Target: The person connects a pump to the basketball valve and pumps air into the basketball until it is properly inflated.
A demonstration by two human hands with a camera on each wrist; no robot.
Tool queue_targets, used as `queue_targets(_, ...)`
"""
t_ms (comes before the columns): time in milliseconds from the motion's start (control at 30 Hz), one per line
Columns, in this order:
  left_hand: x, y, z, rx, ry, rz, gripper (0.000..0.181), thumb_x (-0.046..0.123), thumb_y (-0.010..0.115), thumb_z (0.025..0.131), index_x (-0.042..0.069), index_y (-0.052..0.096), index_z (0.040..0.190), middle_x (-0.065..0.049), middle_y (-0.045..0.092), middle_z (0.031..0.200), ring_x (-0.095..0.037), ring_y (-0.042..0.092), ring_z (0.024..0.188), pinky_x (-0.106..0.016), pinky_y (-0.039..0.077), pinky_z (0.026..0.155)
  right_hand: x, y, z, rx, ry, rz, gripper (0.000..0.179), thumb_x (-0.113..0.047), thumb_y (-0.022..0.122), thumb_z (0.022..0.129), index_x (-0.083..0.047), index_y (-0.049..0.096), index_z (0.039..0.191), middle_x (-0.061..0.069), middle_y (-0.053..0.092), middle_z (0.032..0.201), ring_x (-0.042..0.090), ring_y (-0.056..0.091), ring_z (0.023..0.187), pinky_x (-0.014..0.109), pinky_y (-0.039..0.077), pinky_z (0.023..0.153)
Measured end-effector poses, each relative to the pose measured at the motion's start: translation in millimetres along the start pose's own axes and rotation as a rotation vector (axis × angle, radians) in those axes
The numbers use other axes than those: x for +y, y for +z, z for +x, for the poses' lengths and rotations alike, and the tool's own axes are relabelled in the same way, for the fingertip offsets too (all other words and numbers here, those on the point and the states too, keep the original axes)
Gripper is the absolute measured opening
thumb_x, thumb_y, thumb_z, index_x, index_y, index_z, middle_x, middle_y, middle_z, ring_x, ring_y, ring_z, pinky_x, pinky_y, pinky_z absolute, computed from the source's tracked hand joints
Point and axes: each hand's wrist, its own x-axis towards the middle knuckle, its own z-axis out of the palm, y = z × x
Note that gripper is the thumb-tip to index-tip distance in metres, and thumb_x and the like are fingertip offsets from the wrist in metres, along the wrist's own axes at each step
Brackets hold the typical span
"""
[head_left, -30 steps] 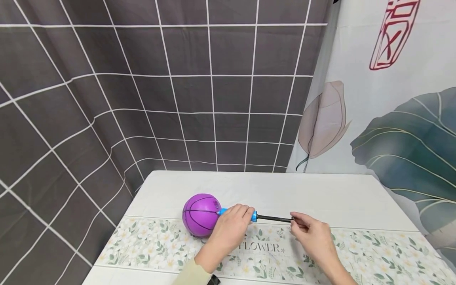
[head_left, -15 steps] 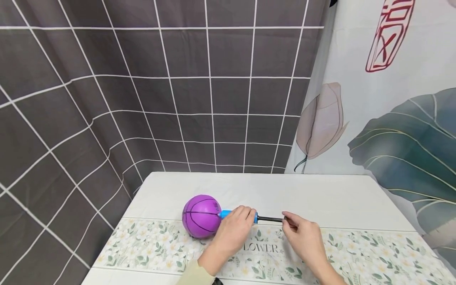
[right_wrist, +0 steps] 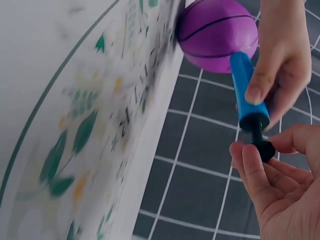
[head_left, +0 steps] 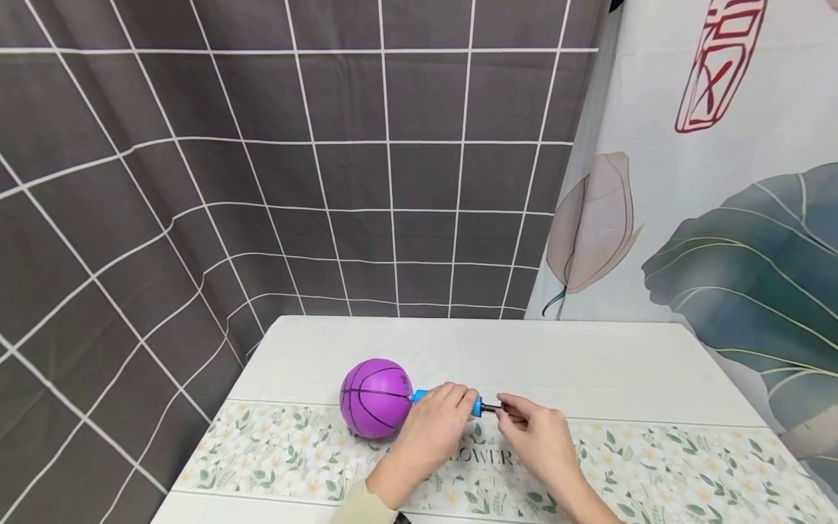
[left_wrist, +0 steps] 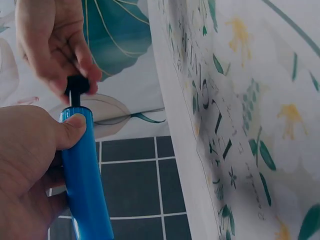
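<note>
A purple ball (head_left: 375,399) with black basketball lines sits on the table, left of my hands. Against its right side points a blue hand pump (left_wrist: 87,185), lying roughly level. My left hand (head_left: 435,429) wraps around the pump's barrel, thumb along it in the left wrist view. With thumb and fingers, my right hand (head_left: 538,440) pinches the black handle (right_wrist: 263,150) at the pump's other end. Only a short length of black rod (head_left: 489,409) shows between barrel and handle. Where the pump meets the ball, a small pale tip is visible; whether it is inside cannot be told.
The white table (head_left: 589,364) carries a band of printed flowers and lettering beneath my hands. Behind it hangs a dark curtain (head_left: 425,175) with white grid lines. At the right is a pale cloth (head_left: 655,218) printed with leaves.
My right hand has moved left, pushing the black handle toward the barrel, so much less rod shows. My left hand keeps its grip; ball and pump have shifted slightly right in view.
</note>
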Motion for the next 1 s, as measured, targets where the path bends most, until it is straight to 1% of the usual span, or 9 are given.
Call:
queue_targets(167,-7.0,-0.8,-3.1,-0.025,-0.033,-0.003,0.037,0.022,0.073,0.091,0.014,0.064,0.126,0.004,0.065,0.117,-0.012,0.061,0.111,-0.026,0.049,0.104,15.9,-18.7,-0.3,0.005,0.053,-0.001,0.026,-0.007,0.07,0.088,-0.003,0.075,0.114,0.009,0.078,0.092,0.015,0.074,0.076,0.024,0.061,0.067)
queue_targets(300,-11.5,-1.9,-3.5,-0.04,-0.051,-0.014,0.032,0.024,0.066,0.097,0.013,0.063,0.126,0.003,0.065,0.117,-0.013,0.061,0.111,-0.027,0.049,0.105,26.5,-34.8,-0.6,0.009,0.103,-0.002,0.027,-0.009,0.069,0.09,-0.003,0.074,0.116,0.009,0.078,0.094,0.016,0.074,0.076,0.022,0.06,0.065)
queue_targets(433,-13.0,-1.9,-3.7,-0.032,-0.056,-0.025,0.031,0.027,0.064,0.098,0.012,0.064,0.126,0.002,0.066,0.116,-0.013,0.061,0.11,-0.027,0.05,0.104,31.1,-40.9,-1.0,0.011,0.122,-0.019,0.029,-0.01,0.068,0.09,-0.002,0.073,0.117,0.012,0.077,0.095,0.018,0.075,0.079,0.022,0.06,0.065)
queue_targets(533,-12.0,-2.0,-4.3,-0.017,-0.051,-0.011,0.031,0.025,0.066,0.097,0.011,0.064,0.125,0.002,0.066,0.115,-0.013,0.061,0.109,-0.028,0.051,0.103,30.4,-38.3,-1.3,0.049,0.097,-0.03,0.028,-0.009,0.068,0.09,-0.001,0.074,0.116,0.012,0.078,0.094,0.019,0.075,0.078,0.024,0.06,0.065)
queue_targets(600,-10.5,-1.7,-4.2,-0.005,-0.047,0.008,0.032,0.021,0.068,0.095,0.01,0.064,0.125,0.001,0.066,0.115,-0.014,0.061,0.109,-0.027,0.051,0.103,27.9,-34.6,-1.4,0.085,0.069,-0.045,0.027,-0.008,0.068,0.09,-0.002,0.074,0.115,0.011,0.078,0.092,0.019,0.075,0.075,0.024,0.06,0.062)
queue_targets(700,-7.3,-1.4,-3.2,0.012,-0.038,0.039,0.034,0.013,0.071,0.09,0.009,0.064,0.123,0.0,0.065,0.114,-0.014,0.061,0.108,-0.027,0.051,0.103,21.8,-27.8,-1.5,0.122,0.026,-0.052,0.026,-0.007,0.068,0.09,-0.001,0.075,0.114,0.011,0.078,0.09,0.019,0.075,0.073,0.028,0.06,0.061)
queue_targets(833,-1.5,-1.6,-1.1,0.016,-0.024,0.047,0.037,0.008,0.073,0.086,0.009,0.064,0.122,0.001,0.065,0.113,-0.013,0.061,0.107,-0.025,0.05,0.103,10.5,-16.6,-1.4,0.123,-0.019,-0.039,0.025,-0.004,0.068,0.089,0.001,0.075,0.113,0.013,0.077,0.09,0.022,0.075,0.075,0.033,0.062,0.064)
queue_targets(1000,6.0,-0.4,1.5,0.005,0.0,0.054,0.041,0.011,0.075,0.083,0.01,0.064,0.123,0.002,0.064,0.112,-0.012,0.06,0.105,-0.023,0.05,0.101,-1.6,-0.9,-1.6,0.094,-0.049,-0.025,0.024,-0.004,0.071,0.088,0.002,0.075,0.112,0.011,0.077,0.087,0.019,0.075,0.073,0.03,0.062,0.063)
